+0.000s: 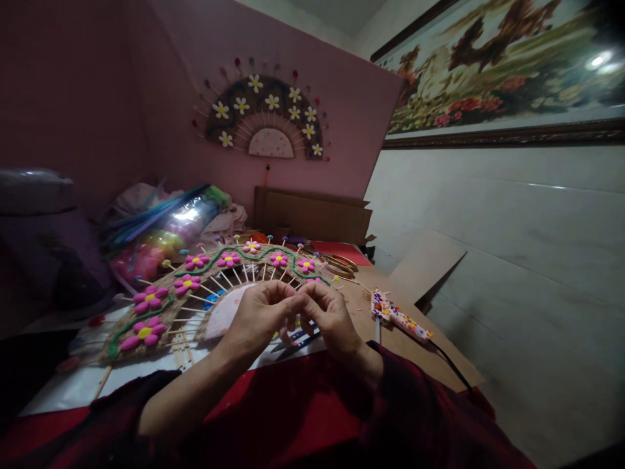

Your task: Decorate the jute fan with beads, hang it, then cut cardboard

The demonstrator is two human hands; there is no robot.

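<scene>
Both hands, left hand [261,312] and right hand [328,316], pinch fingertips together (perhaps on 1 small piece) just before the woven fan [195,286], which spreads left.

Your left hand [261,319] and right hand [329,319] are bare, without rings or gloves. Your dark red sleeves [410,417], toward five and seven o'clock, sit pushed back, leaving the left forearm uncovered.
</scene>
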